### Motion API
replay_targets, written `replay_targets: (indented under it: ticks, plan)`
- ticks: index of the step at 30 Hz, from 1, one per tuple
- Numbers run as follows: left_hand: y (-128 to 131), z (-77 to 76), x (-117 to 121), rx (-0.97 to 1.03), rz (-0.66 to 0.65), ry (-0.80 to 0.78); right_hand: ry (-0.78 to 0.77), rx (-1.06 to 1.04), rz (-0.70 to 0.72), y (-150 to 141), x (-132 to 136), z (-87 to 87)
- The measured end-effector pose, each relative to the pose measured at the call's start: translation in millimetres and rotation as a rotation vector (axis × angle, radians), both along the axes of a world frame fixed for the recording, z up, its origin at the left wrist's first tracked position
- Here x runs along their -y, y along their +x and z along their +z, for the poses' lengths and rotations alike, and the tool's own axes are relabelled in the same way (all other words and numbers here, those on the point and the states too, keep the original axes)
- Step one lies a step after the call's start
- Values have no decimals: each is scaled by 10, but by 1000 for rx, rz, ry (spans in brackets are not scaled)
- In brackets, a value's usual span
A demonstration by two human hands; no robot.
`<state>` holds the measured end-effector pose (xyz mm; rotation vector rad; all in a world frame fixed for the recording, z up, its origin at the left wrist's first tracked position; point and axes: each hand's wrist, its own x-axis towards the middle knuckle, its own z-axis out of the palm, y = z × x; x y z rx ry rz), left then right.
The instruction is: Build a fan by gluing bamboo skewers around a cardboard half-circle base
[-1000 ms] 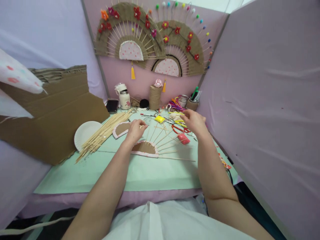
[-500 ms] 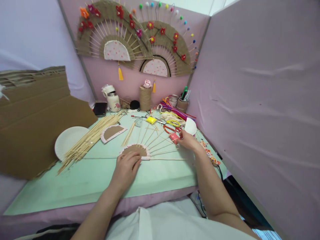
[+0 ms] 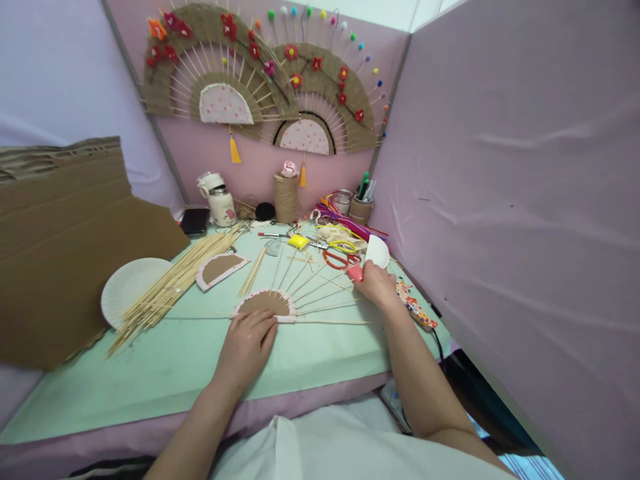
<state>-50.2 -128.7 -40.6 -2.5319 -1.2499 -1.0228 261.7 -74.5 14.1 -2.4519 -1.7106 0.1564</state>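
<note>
Both came down: the left hand (image 3: 247,348) lies loosely flat over the half-disc (image 3: 263,303) on the table (image 3: 165,383); the right hand (image 3: 377,283), fingers bunched, meets the red packet (image 3: 355,273), grip unclear to me. A low sweep could skew the sticks (image 3: 317,309).

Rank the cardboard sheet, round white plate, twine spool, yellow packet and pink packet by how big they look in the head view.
1. Cardboard sheet
2. Round white plate
3. Twine spool
4. Yellow packet and pink packet: unsure, since the right hand seems to partly cover the pink one.
</note>
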Motion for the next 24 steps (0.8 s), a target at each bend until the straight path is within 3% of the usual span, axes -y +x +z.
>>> replay_targets:
  ticks: [8,16,24]
  plan:
    - [10,28,1,1,5,-8,21,79,-123,117,21,34]
    - [-8,-17,-7,-5,16,-11,-48,30,136,129,-101,161]
    - [4,-24,-13,18,18,-50,-107,-5,115,103,30,73]
